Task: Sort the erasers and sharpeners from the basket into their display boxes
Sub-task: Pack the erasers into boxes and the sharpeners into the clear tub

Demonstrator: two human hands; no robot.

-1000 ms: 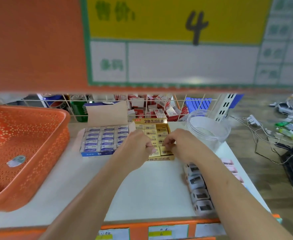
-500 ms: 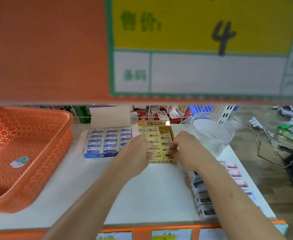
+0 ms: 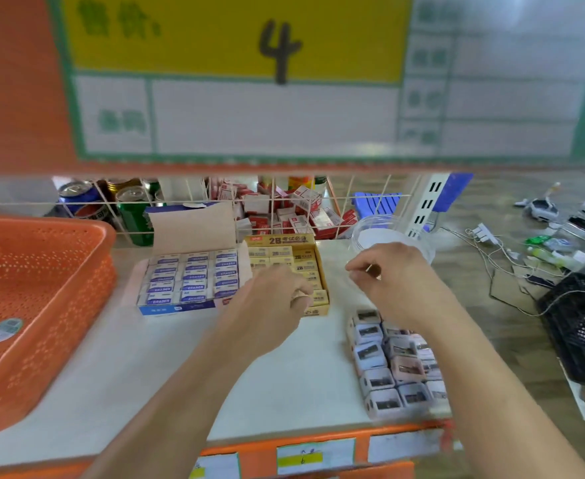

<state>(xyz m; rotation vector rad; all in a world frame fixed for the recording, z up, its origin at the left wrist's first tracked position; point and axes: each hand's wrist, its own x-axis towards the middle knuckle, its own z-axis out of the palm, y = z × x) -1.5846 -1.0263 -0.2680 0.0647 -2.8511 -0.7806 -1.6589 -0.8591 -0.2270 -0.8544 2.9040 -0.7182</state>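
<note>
Yellow eraser box [image 3: 304,252] mid shelf [image 3: 139,361]; L hand [image 3: 270,305] over its front row, fingers [image 3: 299,293] curled, can't tell if gripping. R hand [image 3: 387,274] just right of box, fingers curled, grip unclear. Sharpeners [image 3: 387,368] front right, basket [image 3: 42,271] left.

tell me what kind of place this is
Probably a small stationery shop: a yellow price sign hangs overhead, display boxes of erasers sit on the shelf, and price labels line its front edge.
</note>
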